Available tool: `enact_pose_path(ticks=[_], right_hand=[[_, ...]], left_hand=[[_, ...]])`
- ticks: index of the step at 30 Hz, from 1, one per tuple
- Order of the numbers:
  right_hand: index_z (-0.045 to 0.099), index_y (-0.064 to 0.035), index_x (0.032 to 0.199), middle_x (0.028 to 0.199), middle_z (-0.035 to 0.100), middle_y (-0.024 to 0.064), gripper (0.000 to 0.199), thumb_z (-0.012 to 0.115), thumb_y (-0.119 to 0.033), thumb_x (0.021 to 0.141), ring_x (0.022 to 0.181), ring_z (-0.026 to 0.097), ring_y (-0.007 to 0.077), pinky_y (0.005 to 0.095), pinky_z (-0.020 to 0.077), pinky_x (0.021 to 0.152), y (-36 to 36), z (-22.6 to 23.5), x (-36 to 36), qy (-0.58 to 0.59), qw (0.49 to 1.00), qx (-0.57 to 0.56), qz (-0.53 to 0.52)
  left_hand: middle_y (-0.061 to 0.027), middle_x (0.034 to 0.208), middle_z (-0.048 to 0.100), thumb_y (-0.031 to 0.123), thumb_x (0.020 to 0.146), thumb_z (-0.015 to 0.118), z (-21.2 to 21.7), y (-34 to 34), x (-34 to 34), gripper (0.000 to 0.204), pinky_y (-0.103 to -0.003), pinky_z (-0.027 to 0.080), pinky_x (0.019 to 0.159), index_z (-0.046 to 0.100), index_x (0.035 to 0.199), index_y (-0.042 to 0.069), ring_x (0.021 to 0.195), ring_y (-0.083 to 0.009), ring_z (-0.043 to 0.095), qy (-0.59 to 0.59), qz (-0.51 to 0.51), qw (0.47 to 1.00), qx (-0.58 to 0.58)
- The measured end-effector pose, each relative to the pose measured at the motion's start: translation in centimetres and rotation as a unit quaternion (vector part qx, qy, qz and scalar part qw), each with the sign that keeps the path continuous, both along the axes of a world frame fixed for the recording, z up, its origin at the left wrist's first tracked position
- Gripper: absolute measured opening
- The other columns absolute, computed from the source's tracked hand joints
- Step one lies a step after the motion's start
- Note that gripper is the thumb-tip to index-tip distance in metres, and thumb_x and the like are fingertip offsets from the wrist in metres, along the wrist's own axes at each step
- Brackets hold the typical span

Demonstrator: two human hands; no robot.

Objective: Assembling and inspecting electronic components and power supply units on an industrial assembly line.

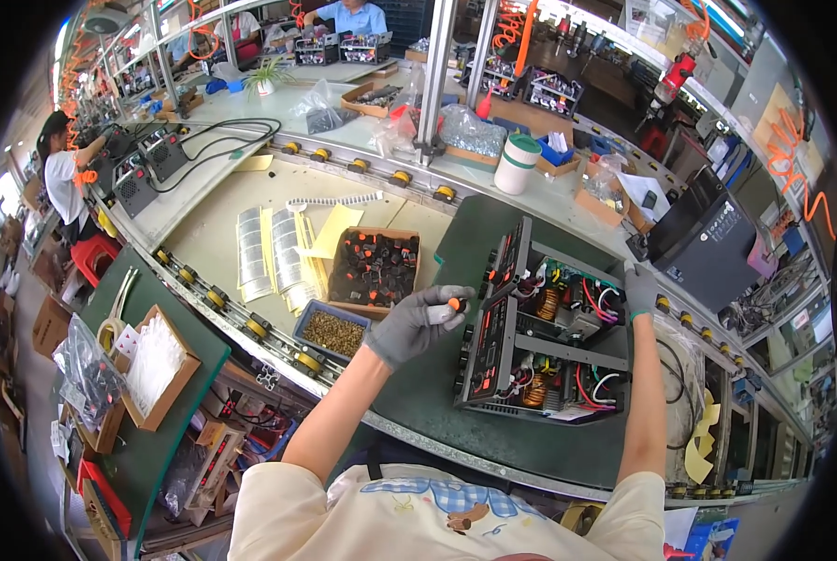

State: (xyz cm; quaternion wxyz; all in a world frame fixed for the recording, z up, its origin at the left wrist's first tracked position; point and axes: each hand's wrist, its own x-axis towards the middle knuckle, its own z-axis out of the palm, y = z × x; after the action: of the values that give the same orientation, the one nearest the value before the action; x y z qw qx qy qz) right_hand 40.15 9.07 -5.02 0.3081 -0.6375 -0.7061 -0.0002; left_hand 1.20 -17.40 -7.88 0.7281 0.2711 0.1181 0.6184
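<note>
I see a long workbench (250, 201) curving across the view, with a dark green mat (409, 393) laid on its near part. On the mat stands an open electronics chassis (554, 341), its black front panel (493, 323) turned toward my left and its wiring and copper coils exposed. Left of it sits a cardboard box (374, 271) full of black and orange knobs, and in front of that a small blue tray (331, 330) of brass parts. My right hand (639, 290), in a grey glove, rests on the far right top edge of the chassis; whether its fingers grip the frame I cannot tell. My left hand (418, 323), also gloved, has its fingers curled closed around a small orange knob (454, 304), pinched at the fingertips just beside the front panel's upper left edge.
</note>
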Motion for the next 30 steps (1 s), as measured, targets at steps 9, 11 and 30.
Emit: enact_pose_path(ticks=[9,11,30], right_hand=[[0.066,-0.0044,0.102,0.100,0.062,0.0256,0.040,0.052,-0.038,0.085,0.095,0.057,0.0426,0.0460,0.0440,0.083,2.1,-1.3,1.0,-0.006,1.000,0.012,-0.006],[0.065,-0.0025,0.102,0.099,0.062,0.0258,0.041,0.053,-0.037,0.084,0.096,0.058,0.0420,0.0449,0.0443,0.083,3.2,-2.0,2.0,-0.017,0.999,0.047,0.016],[0.064,-0.0001,0.097,0.086,0.061,0.0260,0.037,0.054,-0.034,0.085,0.084,0.058,0.0430,0.0437,0.0440,0.072,0.6,-0.1,0.5,0.012,1.000,0.022,-0.004]], left_hand=[[-0.0089,0.112,0.060,0.004,0.086,0.058,-0.5,-1.1,0.8,0.036,-0.036,0.052,0.090,0.053,0.122,0.003,0.107,-0.0249,0.059,0.022,0.032,0.998,-0.050],[-0.0064,0.112,0.058,0.005,0.087,0.059,0.2,-1.9,0.7,0.040,-0.031,0.051,0.089,0.050,0.126,0.004,0.106,-0.0202,0.059,0.091,0.027,0.992,-0.079],[-0.0072,0.098,0.061,0.012,0.093,0.052,-2.5,-4.9,2.6,0.028,-0.023,0.053,0.078,0.055,0.116,-0.003,0.081,-0.0110,0.063,0.244,-0.050,0.967,-0.058]])
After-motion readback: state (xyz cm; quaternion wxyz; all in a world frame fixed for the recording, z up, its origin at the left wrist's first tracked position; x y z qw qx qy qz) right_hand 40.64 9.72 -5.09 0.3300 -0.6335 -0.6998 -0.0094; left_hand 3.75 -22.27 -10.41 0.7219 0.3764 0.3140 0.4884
